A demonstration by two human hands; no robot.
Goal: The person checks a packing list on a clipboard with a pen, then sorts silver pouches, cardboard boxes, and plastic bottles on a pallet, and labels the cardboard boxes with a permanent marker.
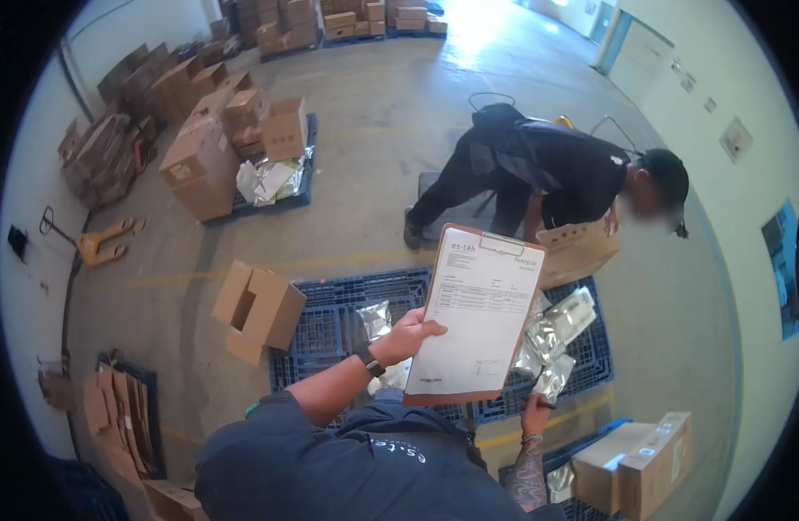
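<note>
Squarely in the middle of the view, the clipboard [456, 398] is held up over a blue plastic pallet [330, 321], slightly tilted; its metal clip [502, 247] pins a printed sheet [478, 317] headed "Packing List", with the es·teh logo at the top left. The left hand [408, 337] grips the board by its left edge, the thumb lying over the sheet and the other fingers out of sight behind; a dark watch [371, 360] sits on that wrist. The right hand [534, 414], to the right of and below the board, is closed round a slim dark pen [544, 403]; its forearm is tattooed.

Silvery packets [551, 334] lie on the pallet to the right of the board, close above the right hand; another silvery packet [375, 320] lies near the left hand; an open carton [260, 311] stands tilted at the pallet's left side. Beyond the board, a co-worker [556, 161] in dark clothes and a cap bends over a cardboard box [582, 252], one arm reaching down to it. Farther out, cartons [204, 161] stand on another pallet at the upper left; a yellow pallet jack [100, 245] stands left of them; an open box [634, 464] is at the lower right.
</note>
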